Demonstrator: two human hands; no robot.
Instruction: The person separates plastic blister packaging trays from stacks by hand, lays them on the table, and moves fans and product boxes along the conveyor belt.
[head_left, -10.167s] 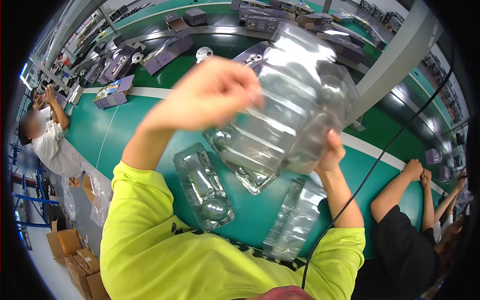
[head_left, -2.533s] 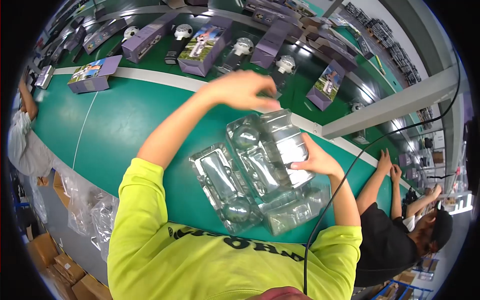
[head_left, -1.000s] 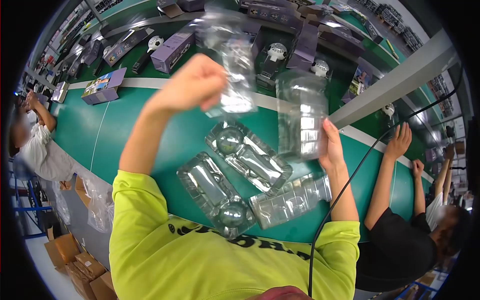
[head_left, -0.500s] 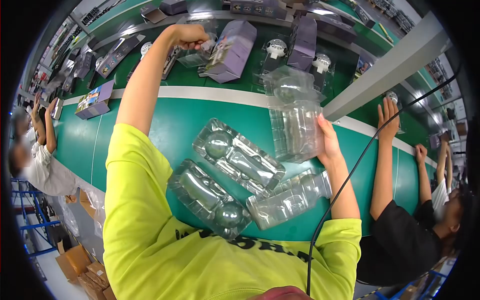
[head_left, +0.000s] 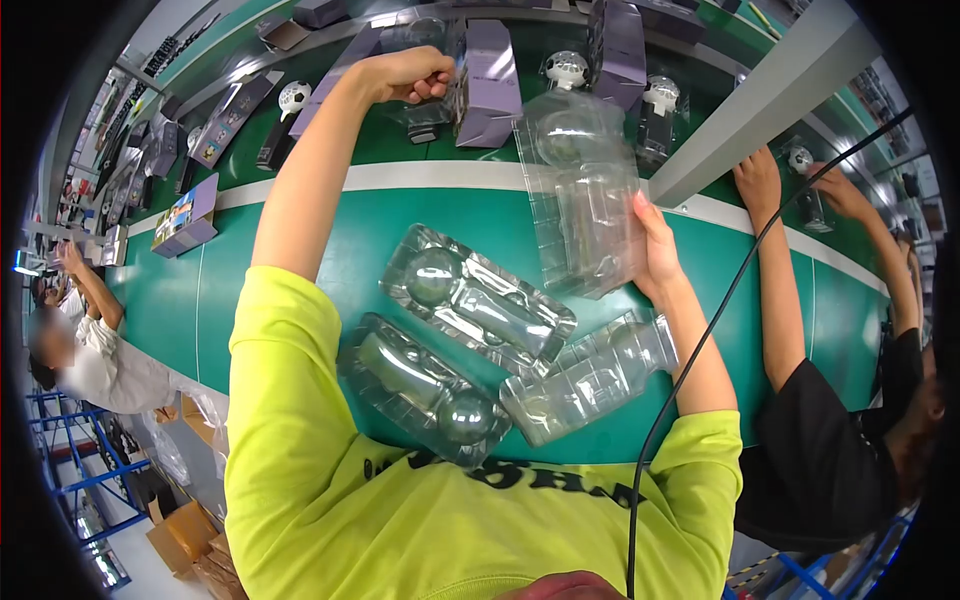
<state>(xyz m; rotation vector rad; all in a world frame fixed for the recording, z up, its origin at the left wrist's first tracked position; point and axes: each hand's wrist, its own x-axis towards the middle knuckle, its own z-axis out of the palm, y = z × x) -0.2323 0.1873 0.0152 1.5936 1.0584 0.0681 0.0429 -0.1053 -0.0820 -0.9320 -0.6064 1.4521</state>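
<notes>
My left hand (head_left: 410, 76) is closed at a clear plastic blister tray (head_left: 422, 118) on the dark green belt, beside an open purple box (head_left: 489, 85). The fingers curl at the plastic; their exact grip is partly hidden. With my right hand (head_left: 657, 240) I grip the edge of several nested clear blister shells (head_left: 590, 215), held tilted over the table edge. On the green table before me lie a clear tray (head_left: 478, 300), a second tray (head_left: 425, 385) nearer my body, and a third shell (head_left: 588, 380) below my right hand.
Football-topped items (head_left: 567, 70) and purple boxes stand along the belt (head_left: 380, 140). A printed box (head_left: 187, 215) sits at the table's left. A grey post (head_left: 760, 100) and a black cable (head_left: 735, 285) cross on the right. A co-worker's hands (head_left: 760, 180) reach the belt there.
My left hand has shifted slightly right with the clear tray near it. The right hand still holds the nested shells. The co-worker's hands on the right have moved around a football-topped item.
</notes>
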